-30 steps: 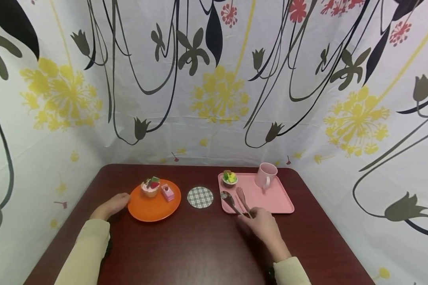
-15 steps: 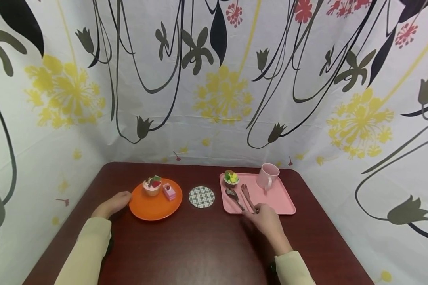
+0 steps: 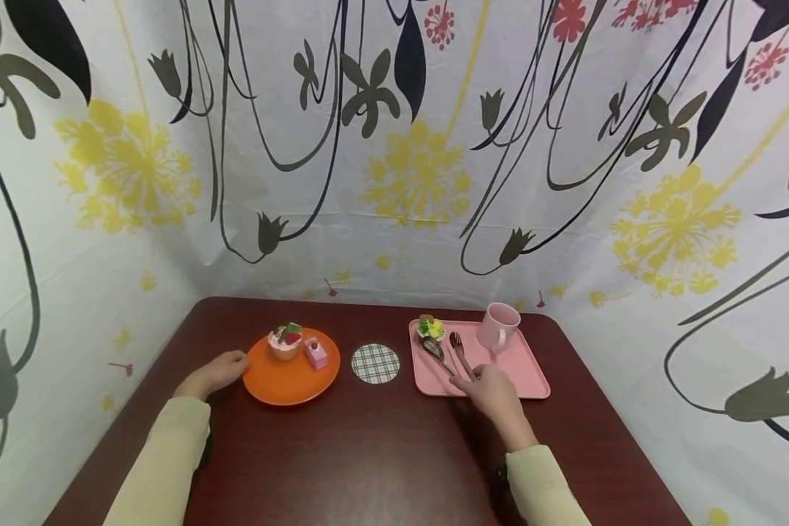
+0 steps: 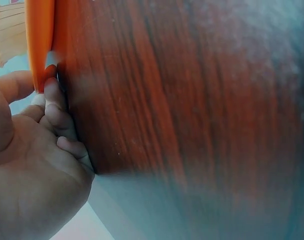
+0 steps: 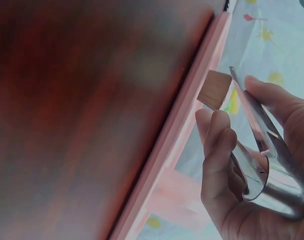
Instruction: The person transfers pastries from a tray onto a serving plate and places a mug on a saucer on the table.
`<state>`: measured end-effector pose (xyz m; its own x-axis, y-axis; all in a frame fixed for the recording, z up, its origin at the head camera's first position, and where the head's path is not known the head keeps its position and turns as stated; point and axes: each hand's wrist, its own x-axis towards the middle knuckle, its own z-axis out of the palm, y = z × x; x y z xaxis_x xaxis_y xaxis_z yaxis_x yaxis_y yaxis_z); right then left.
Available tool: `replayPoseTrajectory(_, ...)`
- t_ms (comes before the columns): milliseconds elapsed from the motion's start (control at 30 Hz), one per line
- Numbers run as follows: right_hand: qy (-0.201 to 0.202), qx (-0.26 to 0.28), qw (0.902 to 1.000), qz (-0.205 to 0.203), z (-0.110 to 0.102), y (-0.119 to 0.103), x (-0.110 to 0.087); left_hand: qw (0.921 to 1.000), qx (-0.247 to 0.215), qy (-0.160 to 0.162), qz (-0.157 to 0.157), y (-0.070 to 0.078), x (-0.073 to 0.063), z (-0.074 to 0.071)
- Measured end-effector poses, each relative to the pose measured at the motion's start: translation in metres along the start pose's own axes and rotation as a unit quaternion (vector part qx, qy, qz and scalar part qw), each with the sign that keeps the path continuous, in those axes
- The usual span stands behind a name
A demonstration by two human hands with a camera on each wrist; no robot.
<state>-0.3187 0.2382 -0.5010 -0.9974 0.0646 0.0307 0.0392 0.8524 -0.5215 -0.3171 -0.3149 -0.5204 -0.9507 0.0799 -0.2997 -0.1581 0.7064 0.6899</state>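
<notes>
My left hand (image 3: 220, 371) pinches the left rim of an orange plate (image 3: 283, 391) between thumb and fingers; in the left wrist view the plate edge (image 4: 40, 55) runs between them. On the plate are a cream-topped cupcake (image 3: 286, 343) and a pink cake slice (image 3: 315, 353). My right hand (image 3: 494, 400) grips metal serving tongs (image 3: 442, 356), one arm ending in a spoon, the other in a fork. The jaws stand apart. The spoon end overlaps the front of a small yellow-green topped tart (image 3: 430, 326) on a pink tray (image 3: 519, 369); whether they touch I cannot tell.
A pink mug (image 3: 498, 325) stands at the back right of the tray. Between plate and tray lies a round checked coaster (image 3: 375, 364). All rest on a dark wooden table (image 3: 342, 460), with patterned cloth (image 3: 368, 183) hanging behind and on both sides.
My right hand has carried the tongs forward, so the spoon end now reaches the tart. My left hand stays at the plate's rim. The head view has shifted slightly.
</notes>
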Motion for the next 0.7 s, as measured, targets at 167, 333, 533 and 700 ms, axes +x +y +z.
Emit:
replayPoseTrajectory(167, -0.009, -0.006, 0.9999, -0.001, -0.003, -0.002, 0.010, 1.0000, 0.005, 0.004, 0.003, 0.002, 0.000, 0.000)
replayPoseTrajectory(333, -0.019, 0.001, 0.9998, -0.003, -0.004, -0.006, 0.018, 0.9999, -0.010, 0.010, 0.005, 0.002, 0.000, 0.002)
replayPoseTrajectory(533, -0.016, -0.002, 0.9998, -0.010, -0.002, -0.008, 0.028, 0.9999, -0.011, 0.009, 0.006, 0.002, 0.000, 0.003)
replayPoseTrajectory(700, -0.018, -0.004, 0.9997, -0.016, 0.001, -0.008, 0.035, 0.9999, -0.010, 0.010, 0.007, -0.001, 0.001, 0.002)
